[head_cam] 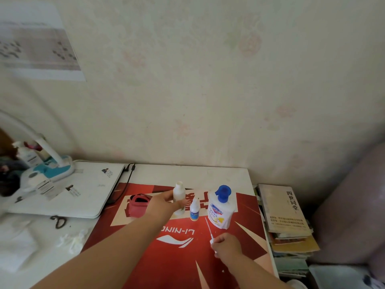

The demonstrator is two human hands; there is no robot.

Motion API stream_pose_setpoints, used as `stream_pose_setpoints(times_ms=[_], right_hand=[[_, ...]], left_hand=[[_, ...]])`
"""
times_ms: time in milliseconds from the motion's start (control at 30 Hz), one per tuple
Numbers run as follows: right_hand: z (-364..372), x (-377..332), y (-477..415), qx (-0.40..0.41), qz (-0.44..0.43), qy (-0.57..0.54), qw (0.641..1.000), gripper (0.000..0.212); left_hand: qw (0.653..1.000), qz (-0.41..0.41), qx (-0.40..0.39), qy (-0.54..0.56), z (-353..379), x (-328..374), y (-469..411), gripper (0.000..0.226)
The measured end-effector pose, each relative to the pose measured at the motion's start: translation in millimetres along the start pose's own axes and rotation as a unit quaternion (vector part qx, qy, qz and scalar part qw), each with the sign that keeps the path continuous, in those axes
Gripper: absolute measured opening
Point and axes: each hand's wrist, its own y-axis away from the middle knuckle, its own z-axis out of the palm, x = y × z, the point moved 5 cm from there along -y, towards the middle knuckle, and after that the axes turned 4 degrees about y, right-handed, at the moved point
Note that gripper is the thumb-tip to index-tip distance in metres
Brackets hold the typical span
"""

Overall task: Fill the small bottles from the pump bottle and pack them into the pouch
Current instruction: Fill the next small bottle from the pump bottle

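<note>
**Opened but not yet filled: one small bottle uncapped, nothing packed**

The left hand (164, 202) grips a small white bottle (178, 192) around its body and holds it upright just above the red printed sheet (177, 257) that covers the worktop (187, 174). The bottle's neck is bare and open. The right hand (226, 246), nearer the person, pinches what looks like that bottle's cap with its thin white dip tube (212, 240); the tube points away toward the pump bottle (218, 213).

The pump bottle, white with a blue pump head, stands upright on the sheet to the right of the held bottle. Between them stands a second, smaller bottle with a blue label (194, 210), its pointed cap on. The red pouch (138, 206) lies on the sheet behind the left wrist, partly hidden by it. Whether it is open I cannot tell, and no bottle shows inside it.

By my reading the task is at an early stage. One small bottle is uncapped and ready to be brought under the pump spout; whether it holds any liquid cannot be made out. The pumping, the recapping, the same round for the blue-labelled bottle, and all the packing appear to remain.

A white laptop (83, 190) and a stack of books (285, 207) flank the sheet.
</note>
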Motion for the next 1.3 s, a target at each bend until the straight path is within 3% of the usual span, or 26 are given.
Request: stream_pose_setpoints(times_ms=[167,400,767,1033,1300], right_hand=[[6.8,-0.2,0.3,0.0,0.01,-0.019,1.0,0.017],[0.7,-7.7,-0.6,-0.002,-0.024,0.056,0.998,0.014],[-10.3,-8.2,-0.9,-0.002,-0.022,0.029,0.999,0.021],[-17.2,-37.1,8.0,0.018,-0.103,0.11,0.988,0.008],[-32.5,-63.8,17.0,0.022,-0.195,0.128,0.972,0.02]], left_hand=[[1.0,-0.006,-0.001,-0.017,-4.8,-4.0,2.8,0.052],[1.0,-0.01,-0.007,-0.015,-5.1,-8.5,4.6,0.055],[0.997,0.018,-0.033,-0.063,12.9,-11.1,10.0,0.053],[0.99,0.008,-0.072,-0.121,31.9,-26.3,16.3,0.047],[0.984,0.008,-0.101,-0.144,49.5,-29.4,18.6,0.025]])
